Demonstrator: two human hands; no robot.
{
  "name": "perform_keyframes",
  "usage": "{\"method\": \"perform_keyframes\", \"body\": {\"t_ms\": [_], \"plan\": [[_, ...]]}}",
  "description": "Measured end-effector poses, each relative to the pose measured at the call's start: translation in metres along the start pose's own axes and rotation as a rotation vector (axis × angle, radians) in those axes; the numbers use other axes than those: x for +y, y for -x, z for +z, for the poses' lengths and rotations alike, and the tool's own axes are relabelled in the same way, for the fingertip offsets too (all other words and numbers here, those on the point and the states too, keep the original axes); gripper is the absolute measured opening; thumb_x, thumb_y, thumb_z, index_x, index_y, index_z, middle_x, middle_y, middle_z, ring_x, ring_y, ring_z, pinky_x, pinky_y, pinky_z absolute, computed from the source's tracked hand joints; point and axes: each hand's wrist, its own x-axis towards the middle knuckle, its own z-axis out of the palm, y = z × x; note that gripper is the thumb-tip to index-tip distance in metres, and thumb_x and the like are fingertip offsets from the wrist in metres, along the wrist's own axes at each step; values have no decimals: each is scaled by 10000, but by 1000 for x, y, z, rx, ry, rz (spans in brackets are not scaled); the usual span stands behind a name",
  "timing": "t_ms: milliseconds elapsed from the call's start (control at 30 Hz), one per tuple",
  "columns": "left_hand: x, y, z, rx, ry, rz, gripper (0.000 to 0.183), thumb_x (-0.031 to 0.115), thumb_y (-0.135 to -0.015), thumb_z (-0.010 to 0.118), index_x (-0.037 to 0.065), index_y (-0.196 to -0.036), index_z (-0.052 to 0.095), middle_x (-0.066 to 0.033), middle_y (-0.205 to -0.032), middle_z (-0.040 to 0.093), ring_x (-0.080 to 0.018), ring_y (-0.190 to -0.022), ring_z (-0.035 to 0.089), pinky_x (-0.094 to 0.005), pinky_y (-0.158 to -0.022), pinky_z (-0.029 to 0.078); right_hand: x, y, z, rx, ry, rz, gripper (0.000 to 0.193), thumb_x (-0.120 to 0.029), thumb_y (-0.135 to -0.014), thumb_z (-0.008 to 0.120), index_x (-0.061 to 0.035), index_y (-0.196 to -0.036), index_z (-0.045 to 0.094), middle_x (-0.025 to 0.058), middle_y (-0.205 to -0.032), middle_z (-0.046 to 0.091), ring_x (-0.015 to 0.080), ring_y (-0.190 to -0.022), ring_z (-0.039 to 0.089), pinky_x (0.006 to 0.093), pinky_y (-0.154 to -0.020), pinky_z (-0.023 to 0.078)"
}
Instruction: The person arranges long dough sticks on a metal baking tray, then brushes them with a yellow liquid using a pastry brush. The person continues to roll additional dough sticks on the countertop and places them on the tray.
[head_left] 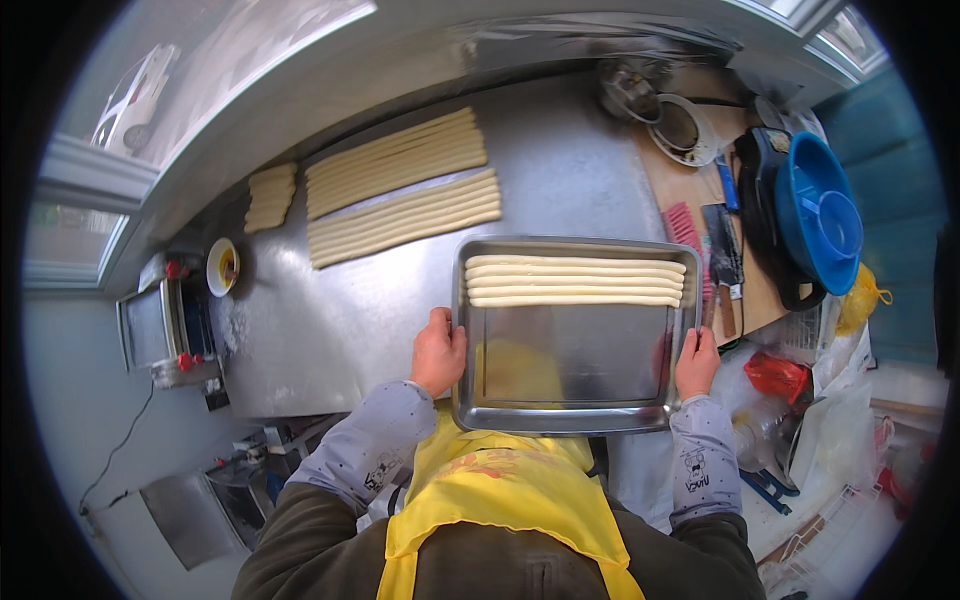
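Observation:
Between my hands is a rectangular metal baking tray (570, 417), held at its two short sides. My left hand (437, 353) grips the left rim, fingers wrapped round it. At the right rim, my right hand (697, 362) is closed in the same way. Several pale dough strips (576, 282) lie side by side along the tray's far edge; the near part shows bare, shiny metal. On the steel table (300, 340) beyond, long dough strips lie in two blocks, a far one (395, 162) and a nearer one (405, 218). A small block of short dough pieces (270, 197) sits left of them.
A white bowl with yellow contents (222, 267) stands at the table's left edge, near a roller machine (168, 325). To the right, a wooden board (765, 300) carries a pink brush (685, 232), a cleaver (722, 245) and a blue basin (812, 270). Metal bowls (630, 92) stand far right.

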Motion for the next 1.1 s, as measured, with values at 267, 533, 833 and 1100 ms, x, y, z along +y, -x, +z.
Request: {"method": "perform_keyframes", "body": {"t_ms": [267,533,833,1100], "plan": [[-115,63,-90,193,-118,-186,217,103,-1004,651,-21,-1169,584,-248,-900,725,-470,-834,703,-545,-750,544,-109,53,86,-245,1,-113,279,-237,-1089,558,26,-1102,651,290,-1085,684,530,-1039,626,583,-898,498],[-137,75,-96,446,-171,-91,362,70,-982,644,-47,-1319,580,-263,-1184,669,-428,-1074,663,-503,-916,537,-163,40,106,-297,69,-284,325,-265,-1095,530,19,-1202,647,266,-1151,682,494,-1126,617,560,-971,494],[-109,21,-112,225,-528,278,713,11,-785,676,-29,-1480,522,-214,-1433,599,-419,-1261,568,-519,-1059,466,-193,20,109,-423,-20,-126,413,-228,-1032,662,59,-1329,642,241,-1243,729,348,-1042,740,422,-929,569],[-109,-15,-126,46,-836,233,712,52,-711,715,-19,-1404,568,-161,-1244,593,-373,-1138,543,-492,-923,440,-220,22,135,-509,-215,82,492,-238,-1016,667,72,-1393,597,233,-1295,736,321,-1185,716,402,-1013,537]]}}
